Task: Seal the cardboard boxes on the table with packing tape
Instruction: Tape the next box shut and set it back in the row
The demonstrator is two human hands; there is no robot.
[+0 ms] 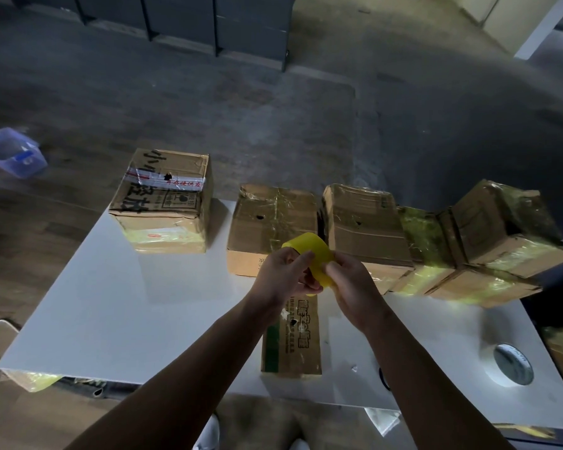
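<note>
On the floor at far left, a clear plastic tub (13, 152) held something blue that could not be made out. On the white tabletop (111, 303), a lettered cardboard box (163, 203) stood apart at the back left, closed, with a band of printed tape across its top. Next right, a plain brown box (270, 219) began a row of closed boxes along the far edge; their contents were hidden. In front of it, the left hand (283, 274) curled its fingers round a roll of yellow packing tape (312, 251). Its thumb and forefinger pressed on the roll's outer face, apparently hunting for the loose end. Directly below the hands lay a green-printed carton (291, 345) with no yellow tape visible on its top. Its long axis ran from the person toward the far row, so a strip would likely be drawn along that line. Both hands hung about equally near it. The right hand (351, 287) gripped the roll's other side, fingers wrapped. Beyond stood a third box (364, 222), then a cluster of boxes heavily wrapped in yellowish tape (507, 228). A round cable port (512, 368) sat near the tabletop's front right corner.
</note>
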